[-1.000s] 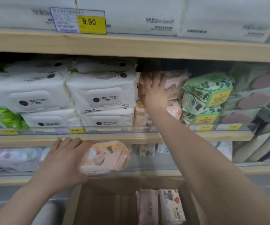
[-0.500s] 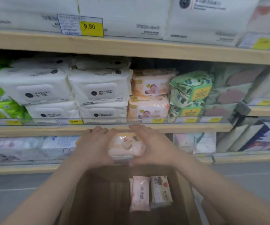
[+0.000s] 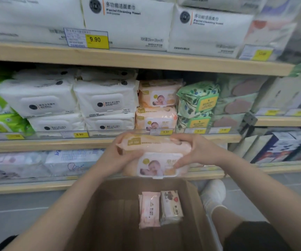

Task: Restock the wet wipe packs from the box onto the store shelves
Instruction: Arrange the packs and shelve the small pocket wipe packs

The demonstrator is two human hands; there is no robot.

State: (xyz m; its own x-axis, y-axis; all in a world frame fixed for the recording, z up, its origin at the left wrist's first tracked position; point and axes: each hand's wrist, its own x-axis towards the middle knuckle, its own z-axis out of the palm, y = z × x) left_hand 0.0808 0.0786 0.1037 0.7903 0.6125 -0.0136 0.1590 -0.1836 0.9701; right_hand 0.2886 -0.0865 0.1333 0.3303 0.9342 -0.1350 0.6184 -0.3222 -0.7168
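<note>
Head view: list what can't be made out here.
- Space behind the two stacked peach packs: dark, so its depth is unreadable.
- Underside of the held peach pack: covered by the left hand and right hand.
- Far-right price tags: blurred.
- Cardboard box: near wall cut off by the bottom edge.

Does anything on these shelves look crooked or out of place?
Mostly tidy. The upper green floral pack leans, tilted against the peach stack. The pack in both hands is not shelved yet.
</note>
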